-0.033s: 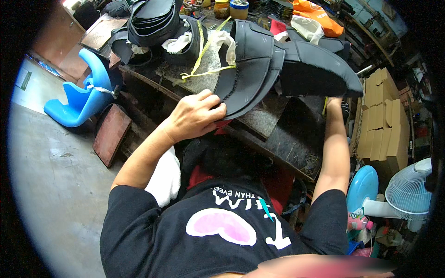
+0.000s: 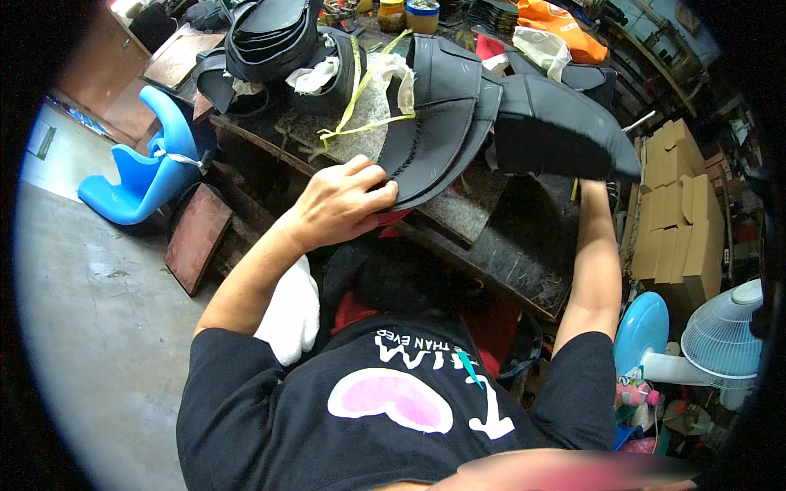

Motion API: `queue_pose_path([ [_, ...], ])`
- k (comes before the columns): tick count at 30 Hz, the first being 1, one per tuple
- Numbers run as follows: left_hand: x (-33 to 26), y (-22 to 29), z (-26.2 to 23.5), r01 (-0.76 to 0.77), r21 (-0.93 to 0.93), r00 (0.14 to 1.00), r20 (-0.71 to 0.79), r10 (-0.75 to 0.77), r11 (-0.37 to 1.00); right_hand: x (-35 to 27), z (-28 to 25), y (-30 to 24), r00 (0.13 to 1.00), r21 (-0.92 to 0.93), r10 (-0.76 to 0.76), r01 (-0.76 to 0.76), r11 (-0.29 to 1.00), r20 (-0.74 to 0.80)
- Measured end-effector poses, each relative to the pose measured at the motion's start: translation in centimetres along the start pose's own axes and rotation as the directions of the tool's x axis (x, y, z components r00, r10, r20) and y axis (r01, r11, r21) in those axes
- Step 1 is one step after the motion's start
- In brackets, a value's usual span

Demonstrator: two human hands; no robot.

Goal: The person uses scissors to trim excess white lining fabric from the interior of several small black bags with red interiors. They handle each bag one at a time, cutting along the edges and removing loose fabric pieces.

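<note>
My left hand (image 2: 342, 204) is curled over the lower edge of a stack of black stitched pieces (image 2: 438, 135), which look like leather boot uppers. Several layers overlap there, with rough stitching along one seam. To their right a curved black padded piece (image 2: 565, 110) arches over the bench, its dark underside showing. My right forearm (image 2: 598, 254) reaches up to that piece's lower edge. Behind it the fingers of my right hand are hidden, so their grip does not show. A yellow strip (image 2: 356, 102) and white cloth-like scraps (image 2: 401, 78) lie against the left stack.
More black uppers (image 2: 274, 41) are piled at the far left of the dark bench (image 2: 524, 266). Two jars (image 2: 422, 16) and an orange bag (image 2: 565, 33) stand behind. Cardboard boxes (image 2: 675, 213) and a fan (image 2: 720, 335) are at right, a blue plastic seat (image 2: 143, 176) at left.
The curved black piece at right has tipped a little lower, and my right forearm has shifted slightly right. My left hand stays on the stack's edge, nearly unmoved.
</note>
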State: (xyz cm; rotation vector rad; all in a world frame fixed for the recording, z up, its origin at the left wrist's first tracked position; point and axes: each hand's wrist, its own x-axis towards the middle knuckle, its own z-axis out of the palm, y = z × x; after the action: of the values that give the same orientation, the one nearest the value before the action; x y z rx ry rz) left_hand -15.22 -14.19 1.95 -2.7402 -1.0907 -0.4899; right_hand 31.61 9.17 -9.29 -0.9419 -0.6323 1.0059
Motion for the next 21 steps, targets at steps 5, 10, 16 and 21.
queue_pose_path([
  [5, 1.0, -2.6, -2.1, -0.072, -0.206, 0.944, -0.330, 0.000, 0.976, -2.3, 1.9, -4.5, 0.941, -0.473, -0.323, 0.242, 0.847, -0.099],
  [10, 10.1, -9.6, 1.6, 0.288, -0.723, 0.716, -0.273, -0.643, 0.628, -9.9, 3.6, -12.7, 0.953, -0.256, -0.276, 0.299, 0.919, 0.125],
  [16, 16.0, -14.2, 7.2, 0.340, -0.925, 0.623, 0.355, -0.697, -0.167, -22.4, 3.5, -14.3, 0.879, -0.386, 0.209, -0.031, 0.922, 0.429],
  [21, 18.7, -11.2, 6.3, 0.296, -0.812, 0.707, 0.540, -0.457, -0.502, -28.0, 3.9, -10.0, 0.946, -0.365, 0.147, -0.032, 0.930, 0.290],
])
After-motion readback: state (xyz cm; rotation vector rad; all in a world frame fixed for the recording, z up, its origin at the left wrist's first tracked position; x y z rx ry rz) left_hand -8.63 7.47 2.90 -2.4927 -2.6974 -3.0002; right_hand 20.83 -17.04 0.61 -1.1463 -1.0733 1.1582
